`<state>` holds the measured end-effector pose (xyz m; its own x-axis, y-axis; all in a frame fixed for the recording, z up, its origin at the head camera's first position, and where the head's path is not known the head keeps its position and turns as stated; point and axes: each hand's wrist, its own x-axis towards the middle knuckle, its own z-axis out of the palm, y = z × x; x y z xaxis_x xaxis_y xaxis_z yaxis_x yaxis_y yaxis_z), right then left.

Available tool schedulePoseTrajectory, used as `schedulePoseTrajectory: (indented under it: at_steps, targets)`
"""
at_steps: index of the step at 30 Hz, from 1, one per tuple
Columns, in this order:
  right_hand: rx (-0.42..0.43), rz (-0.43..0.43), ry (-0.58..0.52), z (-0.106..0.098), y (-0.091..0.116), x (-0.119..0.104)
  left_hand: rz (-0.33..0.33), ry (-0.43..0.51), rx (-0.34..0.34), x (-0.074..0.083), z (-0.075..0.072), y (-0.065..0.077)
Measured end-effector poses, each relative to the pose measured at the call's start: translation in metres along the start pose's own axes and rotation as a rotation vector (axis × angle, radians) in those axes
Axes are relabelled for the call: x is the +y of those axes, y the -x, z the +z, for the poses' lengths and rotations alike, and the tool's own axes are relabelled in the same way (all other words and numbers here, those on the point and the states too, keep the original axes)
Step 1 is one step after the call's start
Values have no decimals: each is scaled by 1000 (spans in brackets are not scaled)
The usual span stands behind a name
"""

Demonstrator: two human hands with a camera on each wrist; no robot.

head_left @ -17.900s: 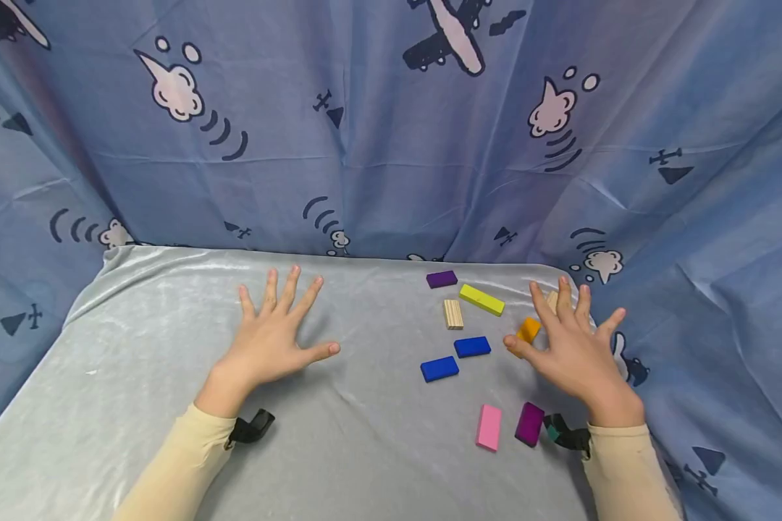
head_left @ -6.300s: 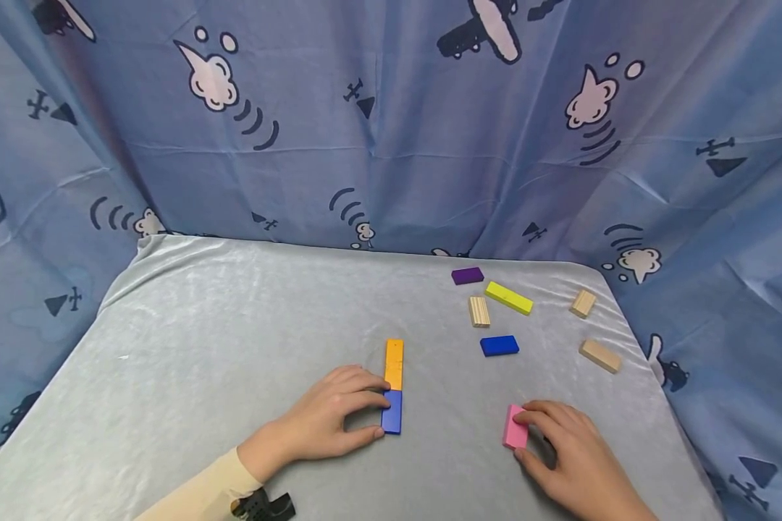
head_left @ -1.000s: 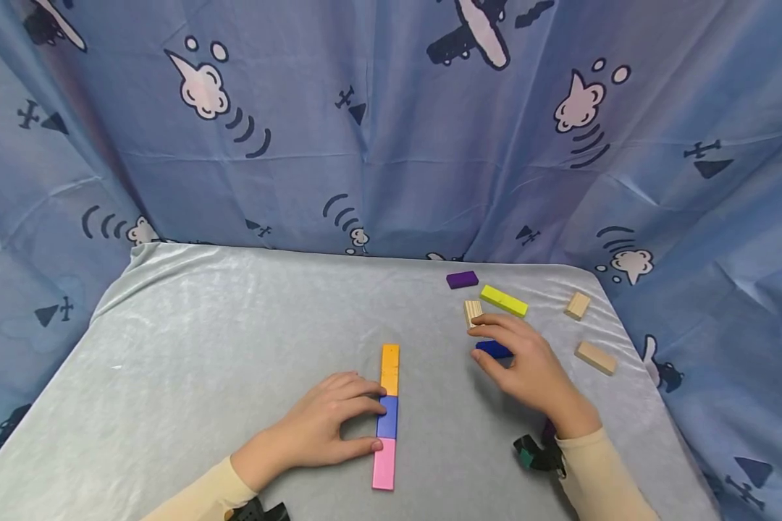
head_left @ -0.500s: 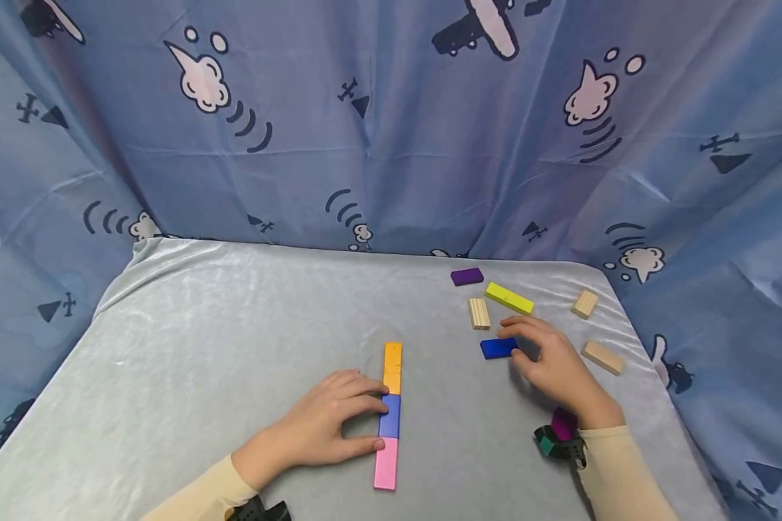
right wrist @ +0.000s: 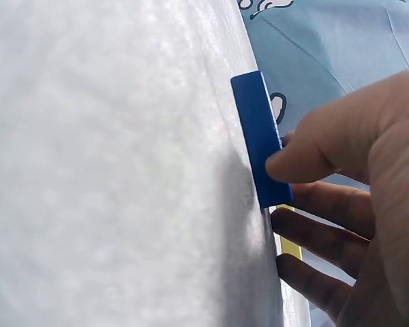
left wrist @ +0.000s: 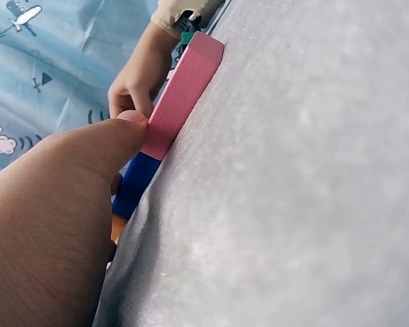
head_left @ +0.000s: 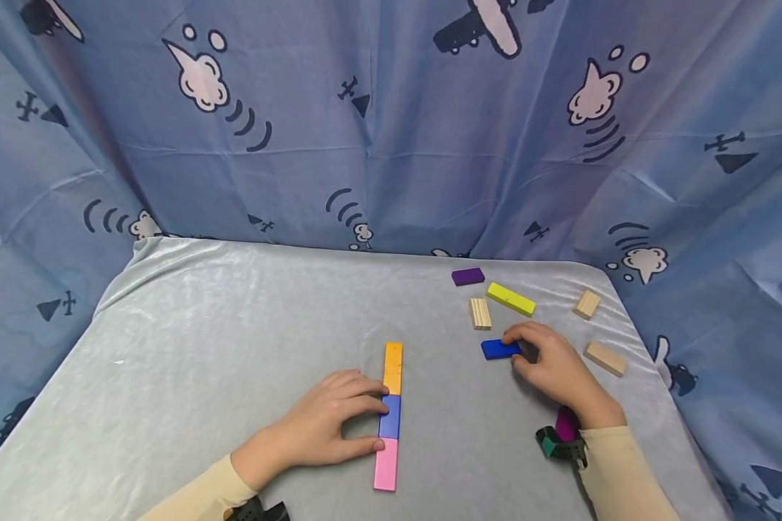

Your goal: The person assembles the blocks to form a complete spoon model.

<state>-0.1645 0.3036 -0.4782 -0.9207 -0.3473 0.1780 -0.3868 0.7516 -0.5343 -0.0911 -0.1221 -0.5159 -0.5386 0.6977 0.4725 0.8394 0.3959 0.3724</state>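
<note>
My left hand (head_left: 319, 423) rests its fingertips and thumb along the left side of a row of blocks lying end to end: orange (head_left: 393, 365), blue (head_left: 392, 427) and pink (head_left: 386, 469). In the left wrist view the thumb touches the pink block (left wrist: 184, 95) near its joint with the blue one. To the right, my right hand (head_left: 560, 373) pinches the right end of a second blue block (head_left: 497, 350), which lies flat on the cloth. Seen in the right wrist view, the thumb is on the near long face of that blue block (right wrist: 253, 122).
Behind the right hand lie a striped wooden block (head_left: 480, 314), a yellow block (head_left: 511, 299) and a dark purple block (head_left: 468, 276). Plain wooden blocks (head_left: 605, 359) sit farther right. A magenta block (head_left: 566, 425) is partly hidden by the right wrist strap. A patterned curtain (head_left: 391, 130) surrounds the cloth-covered table (head_left: 247, 304).
Over the last second my right hand has shifted right and its thumb and finger have closed on the second blue block's right end. Earlier, orange, blue and pink blocks were lined up. My left hand stays put.
</note>
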Motion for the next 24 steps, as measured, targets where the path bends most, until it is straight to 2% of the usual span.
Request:
schedulePoseTrajectory:
  at_steps: [13, 24]
  targets:
    - [-22, 35, 5, -2, 1, -1, 2, 12, 10, 0, 0, -1]
    - [-25, 14, 13, -2, 2, 0, 4, 7, 11, 1, -1, -2]
